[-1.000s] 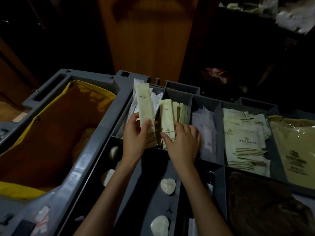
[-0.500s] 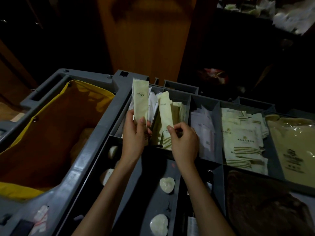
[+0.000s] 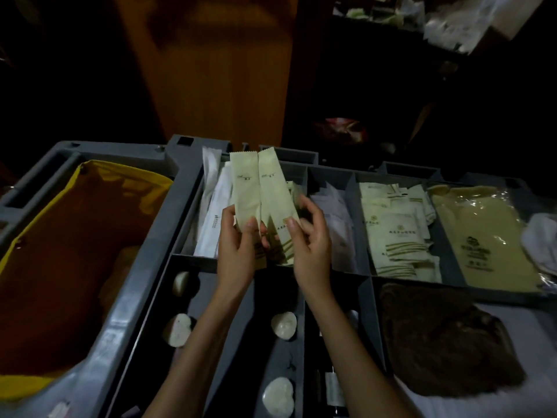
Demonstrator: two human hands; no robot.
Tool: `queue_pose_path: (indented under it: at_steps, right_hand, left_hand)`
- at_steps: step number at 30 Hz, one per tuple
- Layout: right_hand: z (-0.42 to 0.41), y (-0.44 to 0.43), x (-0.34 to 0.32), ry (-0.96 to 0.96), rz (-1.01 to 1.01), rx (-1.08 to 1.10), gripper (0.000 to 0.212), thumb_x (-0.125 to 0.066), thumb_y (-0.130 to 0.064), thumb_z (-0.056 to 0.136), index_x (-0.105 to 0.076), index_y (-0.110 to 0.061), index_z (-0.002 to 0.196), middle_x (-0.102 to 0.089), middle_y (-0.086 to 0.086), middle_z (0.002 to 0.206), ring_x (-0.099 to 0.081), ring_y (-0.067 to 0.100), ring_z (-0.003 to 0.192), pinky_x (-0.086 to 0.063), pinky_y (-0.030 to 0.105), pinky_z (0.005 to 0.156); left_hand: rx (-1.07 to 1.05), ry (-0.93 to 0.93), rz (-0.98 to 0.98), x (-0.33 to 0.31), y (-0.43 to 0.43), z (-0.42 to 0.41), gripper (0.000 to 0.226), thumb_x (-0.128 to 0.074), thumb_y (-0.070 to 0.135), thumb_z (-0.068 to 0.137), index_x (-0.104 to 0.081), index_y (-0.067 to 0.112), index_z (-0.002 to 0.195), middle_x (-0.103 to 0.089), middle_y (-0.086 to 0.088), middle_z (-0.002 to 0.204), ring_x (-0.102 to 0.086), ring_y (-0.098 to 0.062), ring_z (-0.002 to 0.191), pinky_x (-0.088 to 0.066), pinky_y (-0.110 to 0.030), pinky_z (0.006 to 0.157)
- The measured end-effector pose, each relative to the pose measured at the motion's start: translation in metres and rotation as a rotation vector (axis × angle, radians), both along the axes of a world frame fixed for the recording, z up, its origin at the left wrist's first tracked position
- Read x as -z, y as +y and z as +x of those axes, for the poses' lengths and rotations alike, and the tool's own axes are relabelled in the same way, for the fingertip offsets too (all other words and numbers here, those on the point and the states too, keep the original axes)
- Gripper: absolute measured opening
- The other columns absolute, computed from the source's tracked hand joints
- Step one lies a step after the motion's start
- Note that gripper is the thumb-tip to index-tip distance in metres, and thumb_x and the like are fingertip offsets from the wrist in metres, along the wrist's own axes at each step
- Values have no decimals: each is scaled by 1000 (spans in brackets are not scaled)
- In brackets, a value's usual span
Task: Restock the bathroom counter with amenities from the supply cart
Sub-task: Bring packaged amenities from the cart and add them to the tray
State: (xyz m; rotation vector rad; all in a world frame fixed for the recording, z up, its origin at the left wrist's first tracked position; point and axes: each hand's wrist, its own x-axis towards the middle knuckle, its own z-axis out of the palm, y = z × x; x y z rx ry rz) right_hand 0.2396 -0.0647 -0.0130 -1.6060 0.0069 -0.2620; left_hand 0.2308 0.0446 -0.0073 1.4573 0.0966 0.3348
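Two long pale-green amenity packets stand side by side above the grey supply cart (image 3: 144,267). My left hand (image 3: 238,248) grips the left packet (image 3: 244,188) near its lower end. The right packet (image 3: 272,188) is pinched between thumb and fingers of my right hand (image 3: 310,245). Both packets are lifted over the cart's back compartments, which hold more white packets (image 3: 211,218) and cream packets (image 3: 394,236).
A yellow-lined linen bag (image 3: 75,251) fills the cart's left side. Heart-shaped soaps (image 3: 283,324) lie in the front compartments, a brown cloth (image 3: 446,339) at front right, a tan plastic bag (image 3: 482,236) at back right. A wooden door and dark shelves stand behind.
My right hand has pulled a second packet out of the compartment and brought it up beside the one in my left hand. Both hands have risen slightly.
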Motion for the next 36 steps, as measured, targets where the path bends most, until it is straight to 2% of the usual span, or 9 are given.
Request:
queue_pose_path:
  at_steps: [6,9,11,16,21,25,28,32,36]
  right_hand:
    - [-29,5,-10,73,170,80,24,-52,-4,97,-58,-22,113,-70,6,110,-68,20,101,-54,27,82]
    - [-40,7,-9,107,229,185,17,-52,-7,98,-61,-12,111,-69,13,108,-66,26,100,-53,35,84]
    - [-46,5,-12,131,285,220,17,-53,-13,98,-65,-14,110,-71,13,105,-66,28,98,-55,39,83]
    - [-68,-7,-16,229,450,366,17,-52,-15,98,-69,-18,99,-74,1,84,-69,14,77,-54,23,63]
    - [-91,-32,-20,268,518,540,15,-57,-19,95,-71,-15,101,-75,5,88,-70,17,79,-57,29,68]
    - [-118,-58,-33,252,528,635,14,-63,-18,91,-73,-14,100,-74,12,94,-69,27,88,-56,41,79]
    - [-142,-83,-49,213,558,691,13,-64,-16,90,-72,-13,100,-74,14,94,-71,27,84,-58,39,72]
    - [-177,-120,-77,144,585,808,16,-64,-16,90,-68,-5,101,-73,17,94,-70,30,82,-59,39,69]
    - [-230,-157,-94,62,474,999,19,-61,-18,92,-66,-3,101,-73,14,94,-71,29,87,-59,39,74]
  left_hand:
    - [56,51,-106,-8,-8,-6,15,-43,6,100,-49,9,114,-64,-4,88,-63,-13,74,-53,-27,70]
    - [118,94,-138,-10,-14,-11,18,-43,4,100,-49,6,117,-66,-2,92,-65,-16,81,-54,-27,72]
    - [148,130,-150,-10,-18,-14,21,-42,6,100,-50,7,120,-68,-3,100,-66,-18,89,-55,-31,78]
    - [238,218,-219,-16,-32,-27,21,-38,9,102,-57,16,105,-69,5,91,-66,-7,84,-52,-23,76]
    - [382,226,-147,-26,-54,-46,22,-38,5,101,-60,11,102,-71,14,81,-66,2,77,-49,-13,69]
    - [525,254,-125,-30,-72,-60,21,-46,10,98,-66,7,95,-74,1,85,-70,-15,83,-55,-26,73]
    - [637,299,-117,-41,-95,-79,22,-48,13,98,-69,9,101,-75,-5,92,-71,-20,87,-56,-25,70]
    - [831,355,-150,-63,-142,-111,24,-52,19,94,-68,7,106,-74,-13,98,-70,-28,93,-57,-38,82]
    - [1000,402,-222,-83,-200,-155,22,-52,12,93,-69,2,102,-74,-14,96,-71,-25,89,-58,-29,73]
